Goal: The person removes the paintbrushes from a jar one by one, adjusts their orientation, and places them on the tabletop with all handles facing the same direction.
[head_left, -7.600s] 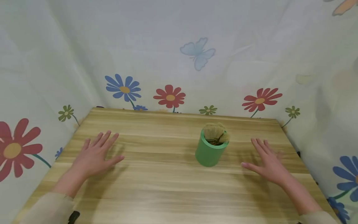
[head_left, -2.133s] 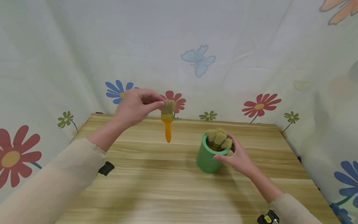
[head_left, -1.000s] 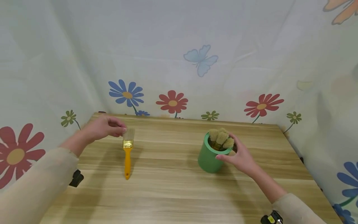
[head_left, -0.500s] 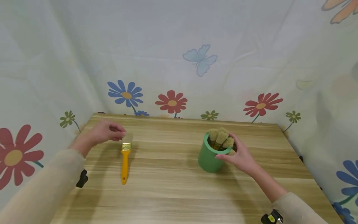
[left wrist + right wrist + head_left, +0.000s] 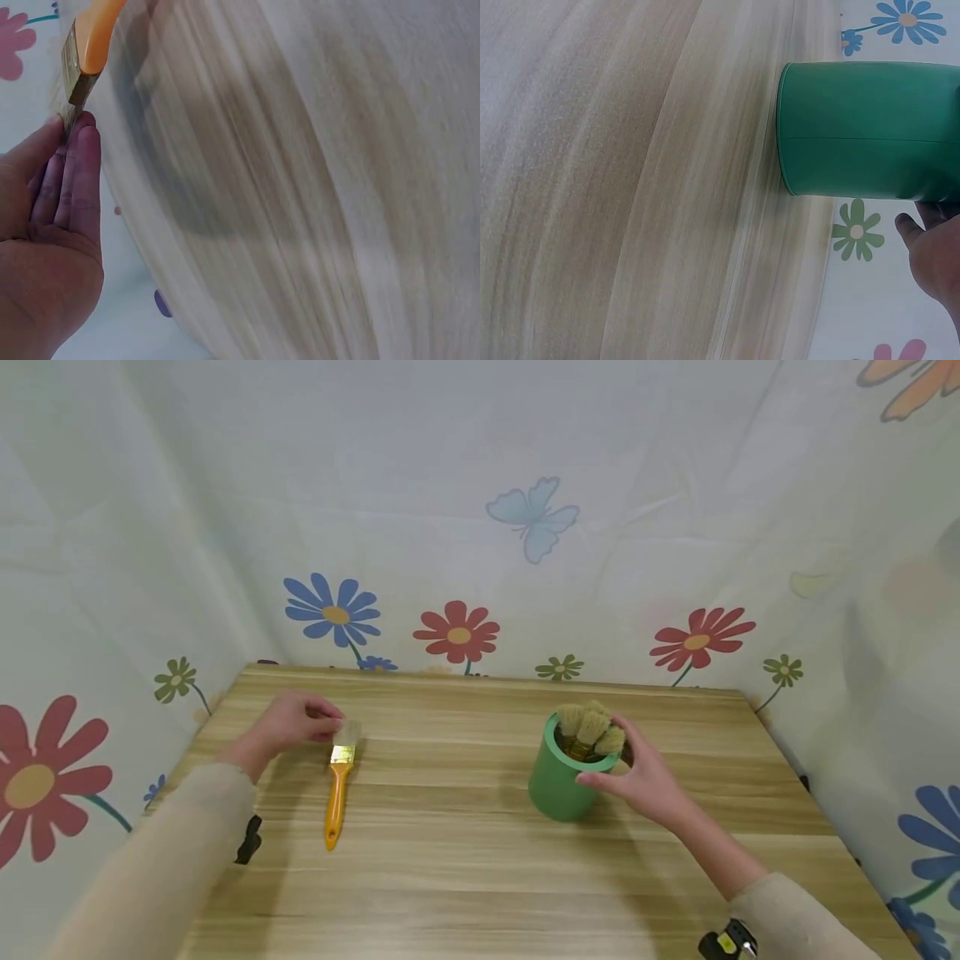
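Note:
At the left of the table, my left hand (image 5: 296, 722) pinches a flat paintbrush (image 5: 337, 797) by its pale bristles, thumb against fingers. Its orange handle points toward me, with a gold metal band between handle and bristles. In the left wrist view, the thumb and fingertips meet on the bristles just beyond the band (image 5: 73, 67). My right hand (image 5: 648, 777) grips a green cylindrical cup (image 5: 562, 789) near its rim, thumb in front and fingers around the far right side. Several brushes (image 5: 588, 728) stand in the cup, bristles up. The right wrist view shows the cup upright on the table.
The wooden table (image 5: 450, 860) has its back edge close to a pale curtain (image 5: 420, 485) printed with flowers and a butterfly. The curtain also runs along both sides. A small black device (image 5: 729, 941) is at the right sleeve, another (image 5: 249, 840) at the left.
Both hands were spread over the table at first. The left hand took a paintbrush, then carried it left and down to the tabletop. The right hand took hold of the cup and stays there.

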Available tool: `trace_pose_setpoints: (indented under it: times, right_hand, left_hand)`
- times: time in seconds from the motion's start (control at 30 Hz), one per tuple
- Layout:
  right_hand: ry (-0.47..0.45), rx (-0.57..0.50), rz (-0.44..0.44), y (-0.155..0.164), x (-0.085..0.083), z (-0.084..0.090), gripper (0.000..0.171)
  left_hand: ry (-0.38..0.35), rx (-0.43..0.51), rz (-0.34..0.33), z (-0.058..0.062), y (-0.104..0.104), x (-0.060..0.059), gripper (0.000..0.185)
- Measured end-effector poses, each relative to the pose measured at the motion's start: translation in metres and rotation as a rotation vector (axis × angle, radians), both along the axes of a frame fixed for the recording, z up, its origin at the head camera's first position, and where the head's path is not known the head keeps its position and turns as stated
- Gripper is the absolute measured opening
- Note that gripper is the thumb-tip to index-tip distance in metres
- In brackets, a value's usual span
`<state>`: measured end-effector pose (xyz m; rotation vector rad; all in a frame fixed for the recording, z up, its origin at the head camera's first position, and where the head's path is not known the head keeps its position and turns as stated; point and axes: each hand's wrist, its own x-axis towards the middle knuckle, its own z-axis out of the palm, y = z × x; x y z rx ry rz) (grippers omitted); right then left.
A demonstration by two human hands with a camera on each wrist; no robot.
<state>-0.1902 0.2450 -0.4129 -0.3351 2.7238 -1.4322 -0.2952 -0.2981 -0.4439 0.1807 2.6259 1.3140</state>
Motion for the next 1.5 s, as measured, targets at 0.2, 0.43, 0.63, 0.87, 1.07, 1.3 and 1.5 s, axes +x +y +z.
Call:
trace_pose_setpoints:
  times: [0.2, 0.43, 0.63, 0.87, 1.07, 1.3, 1.5]
  right_hand:
    - [0.006, -0.010, 0.003, 0.001, -0.001, -0.001, 0.104]
    - [0.005, -0.020, 0.005, 0.001, 0.000, 0.000, 0.103]
    - [0.005, -0.026, 0.007, 0.000, 0.000, 0.001, 0.102]
    - [0.013, -0.035, 0.010, 0.001, 0.000, -0.001, 0.101]
    - [0.023, -0.037, 0.015, 0.002, -0.001, -0.002, 0.100]
    - [0.006, -0.023, -0.001, 0.003, -0.001, -0.001, 0.104]
    - [-0.005, -0.021, -0.004, 0.002, -0.001, -0.001, 0.105]
  left_hand:
    - [0.026, -0.080, 0.019, -0.008, 0.009, -0.002, 0.020]
    - [0.042, -0.151, 0.019, -0.014, 0.010, -0.002, 0.020]
    - [0.068, -0.169, 0.019, -0.019, 0.006, -0.002, 0.020]
    - [0.107, -0.167, 0.023, -0.023, 0.007, -0.003, 0.019]
    - [0.141, -0.184, 0.047, -0.024, 0.008, -0.002, 0.019]
    - [0.184, -0.208, 0.040, -0.026, 0.003, -0.003, 0.019]
    - [0.221, -0.238, 0.056, -0.027, -0.001, -0.002, 0.017]
